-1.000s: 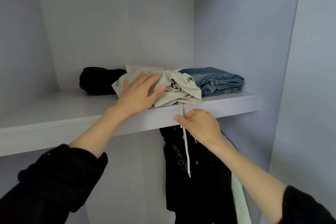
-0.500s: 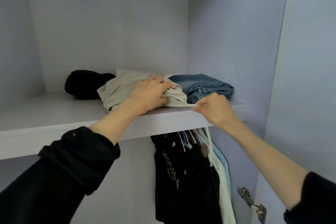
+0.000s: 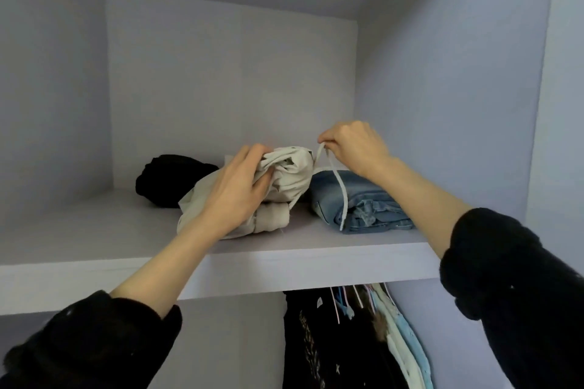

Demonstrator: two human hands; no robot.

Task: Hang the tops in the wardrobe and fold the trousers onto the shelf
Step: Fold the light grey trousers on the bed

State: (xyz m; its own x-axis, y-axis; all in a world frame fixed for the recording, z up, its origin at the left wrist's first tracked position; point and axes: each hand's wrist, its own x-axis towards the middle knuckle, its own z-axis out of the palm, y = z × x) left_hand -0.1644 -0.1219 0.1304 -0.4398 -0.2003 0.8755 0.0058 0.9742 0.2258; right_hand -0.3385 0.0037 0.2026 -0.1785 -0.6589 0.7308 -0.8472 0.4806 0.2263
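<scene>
Folded beige trousers (image 3: 284, 180) lie on the wardrobe shelf (image 3: 126, 230), their top fold lifted. My left hand (image 3: 235, 193) grips that raised fold from the left. My right hand (image 3: 354, 148) pinches the trousers' white drawstring (image 3: 339, 186) and holds it up above the pile; the cord's loose end trails down over folded blue jeans (image 3: 369, 205) on the right. A black folded garment (image 3: 167, 180) sits behind, to the left of the beige trousers.
Below the shelf hang several tops: a black printed one (image 3: 325, 344) and pale blue and white ones (image 3: 407, 344) on hangers. The wardrobe's right side wall (image 3: 442, 104) stands close to the jeans. The shelf's front edge (image 3: 284, 268) runs across the view.
My right hand has lifted the drawstring from below the shelf edge up onto the shelf, above the trousers. My left hand went from pressing the trousers to gripping and raising their top fold.
</scene>
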